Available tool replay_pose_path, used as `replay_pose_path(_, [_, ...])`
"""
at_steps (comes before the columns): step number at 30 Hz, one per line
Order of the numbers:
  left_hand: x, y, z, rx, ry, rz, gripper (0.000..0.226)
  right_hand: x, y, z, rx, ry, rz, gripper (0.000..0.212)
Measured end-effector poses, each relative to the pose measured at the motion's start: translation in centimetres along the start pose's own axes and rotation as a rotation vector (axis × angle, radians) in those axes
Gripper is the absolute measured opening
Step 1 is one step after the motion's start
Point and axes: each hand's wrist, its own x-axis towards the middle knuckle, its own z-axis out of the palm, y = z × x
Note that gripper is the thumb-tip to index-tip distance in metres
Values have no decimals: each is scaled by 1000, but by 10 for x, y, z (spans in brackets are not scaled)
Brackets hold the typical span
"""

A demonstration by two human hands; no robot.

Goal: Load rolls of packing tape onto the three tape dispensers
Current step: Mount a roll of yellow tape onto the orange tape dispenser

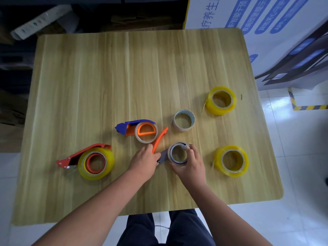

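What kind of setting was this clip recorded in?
Probably an office or storeroom corner, not a home: a wooden table on white tiled floor, printed display boards leaning behind it, and hazard-striped floor tape.

Wooden table (106, 77) bears three dispensers (132, 127) and tape rolls (221, 100).

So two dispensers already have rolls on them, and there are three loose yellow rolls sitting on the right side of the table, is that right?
Not quite. The head view shows two loose yellow rolls on the right; the third loose roll there is pale, not yellow. The red dispenser and the blue dispenser do carry rolls.
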Motion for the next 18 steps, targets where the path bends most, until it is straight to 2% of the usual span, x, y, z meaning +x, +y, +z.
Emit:
replay_pose_path(7, [9, 7, -1, 126, -99, -22, 24, -1, 1, 2, -2, 5, -1, 74])
replay_pose_path(12, [10, 10, -2, 142, -135, -36, 26, -1, 1, 1, -28, -5, -39, 54])
replay_pose_path(18, [10, 12, -3, 141, -140, -63, 25, 1, -13, -18, 55, 65, -56, 67])
